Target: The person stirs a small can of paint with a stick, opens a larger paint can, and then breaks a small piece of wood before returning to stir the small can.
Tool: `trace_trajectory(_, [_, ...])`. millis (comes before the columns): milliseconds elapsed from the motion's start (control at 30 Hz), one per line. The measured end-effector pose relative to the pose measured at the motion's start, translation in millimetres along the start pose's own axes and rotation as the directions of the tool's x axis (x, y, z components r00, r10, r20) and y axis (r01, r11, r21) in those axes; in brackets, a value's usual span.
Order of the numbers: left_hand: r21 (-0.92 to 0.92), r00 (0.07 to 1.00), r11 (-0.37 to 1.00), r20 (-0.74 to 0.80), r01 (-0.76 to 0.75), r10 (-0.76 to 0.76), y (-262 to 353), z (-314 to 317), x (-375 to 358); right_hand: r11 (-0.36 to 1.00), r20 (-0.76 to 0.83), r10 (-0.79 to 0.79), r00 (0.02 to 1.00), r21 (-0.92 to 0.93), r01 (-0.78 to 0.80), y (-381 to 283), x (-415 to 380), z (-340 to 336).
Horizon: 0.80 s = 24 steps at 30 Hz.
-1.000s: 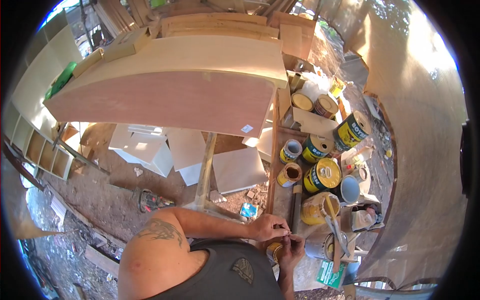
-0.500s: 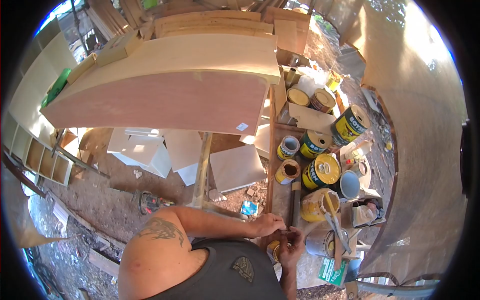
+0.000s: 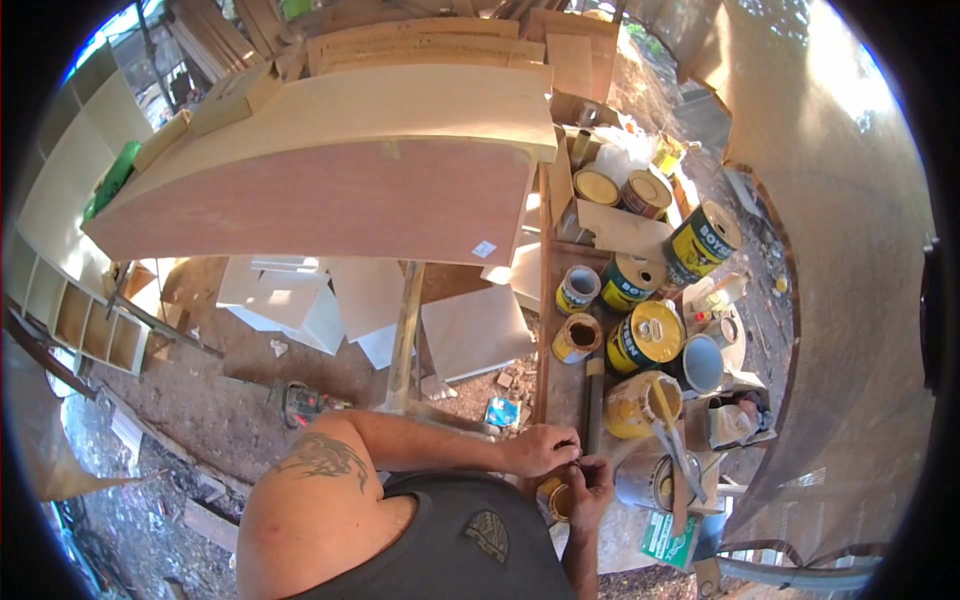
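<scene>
My left hand and my right hand meet fingertip to fingertip at the near end of the bench. Fingers on both are curled into a pinch around something tiny and dark that I cannot make out. Just under them sits a small yellow can, partly covered by my right hand. Beyond my right hand stands a white pail, with a brush lying over it. A larger yellowish pail with a smeared rim is behind that.
Several paint cans, among them a yellow-lidded can and an open brown-filled can, crowd the bench. A long wooden cabinet panel spans the left. On the ground lie white boards and a power tool. A green packet is at right.
Both hands have shifted slightly, and the fingertips remain together. The small can beneath shows a little more. The cans and panel stay in place.
</scene>
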<state>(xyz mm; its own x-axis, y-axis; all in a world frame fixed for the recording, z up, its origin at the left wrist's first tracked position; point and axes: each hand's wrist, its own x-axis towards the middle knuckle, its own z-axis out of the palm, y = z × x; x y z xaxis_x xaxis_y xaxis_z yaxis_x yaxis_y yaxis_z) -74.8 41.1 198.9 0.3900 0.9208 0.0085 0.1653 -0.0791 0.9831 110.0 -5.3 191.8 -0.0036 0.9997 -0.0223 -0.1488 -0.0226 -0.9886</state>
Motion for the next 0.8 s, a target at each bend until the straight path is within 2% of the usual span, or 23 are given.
trace_trajectory(67, [-0.013, 0.999, 1.0, -0.042, -0.008, 0.007, 2.4, 2.7, -1.0, 0.999, -0.004, 0.005, 1.0, 0.051, -0.005, -0.2, -0.9, 4.0])
trace_trajectory(167, [-0.055, 0.996, 0.998, -0.085, -0.01, 0.005, 0.9, 8.0, -2.0, 0.999, -0.052, 0.022, 0.998, -0.022, -0.023, 2.4, 0.9, 2.3])
trace_trajectory(233, [-0.095, 0.993, 0.995, -0.114, -0.026, 0.015, -3.4, 11.5, -1.4, 0.995, -0.046, -0.027, 0.999, -0.102, 0.022, 6.2, 0.5, -2.7])
trace_trajectory(333, [-0.067, 0.998, 0.996, -0.013, -0.058, 0.057, -4.9, 3.5, 2.6, 0.975, 0.019, -0.109, 0.994, -0.192, 0.111, 5.9, 0.5, -10.3])
trace_trajectory(433, [0.101, 0.971, 0.975, 0.158, -0.198, 0.181, -11.0, -8.0, 9.8, 0.935, 0.125, -0.175, 0.977, -0.29, 0.205, 1.4, 0.1, -17.8])
trace_trajectory(533, [0.153, 0.966, 0.974, 0.223, -0.166, 0.129, -3.8, -10.9, 11.3, 0.915, 0.163, -0.163, 0.973, -0.344, 0.211, -1.6, -0.2, -22.0])
trace_trajectory(567, [0.143, 0.974, 0.973, 0.165, -0.18, 0.156, -3.5, -9.0, 11.1, 0.914, 0.162, -0.149, 0.975, -0.353, 0.198, -1.7, -0.2, -22.5])
trace_trajectory(633, [0.124, 0.977, 0.969, 0.048, -0.213, 0.209, -3.4, -1.1, 8.5, 0.994, 0.041, -0.057, 0.998, -0.087, 0.061, -1.4, 0.6, -16.3])
trace_trajectory(667, [0.102, 0.983, 0.977, 0.028, -0.186, 0.184, -2.7, 1.5, 8.4, 0.998, -0.008, 0.0, 1.0, 0.057, 0.001, -1.1, 1.4, -13.9])
trace_trajectory(733, [0.054, 0.992, 0.99, -0.011, -0.128, 0.129, 2.4, 5.1, 8.6, 0.998, -0.019, -0.009, 1.0, -0.061, 0.007, 0.8, 3.8, -13.9])
trace_trajectory(800, [0.021, 0.997, 0.997, 0.015, -0.072, 0.071, 4.9, 5.8, 10.5, 0.975, -0.024, -0.046, 0.999, -0.218, 0.04, 2.4, 4.0, -15.8])
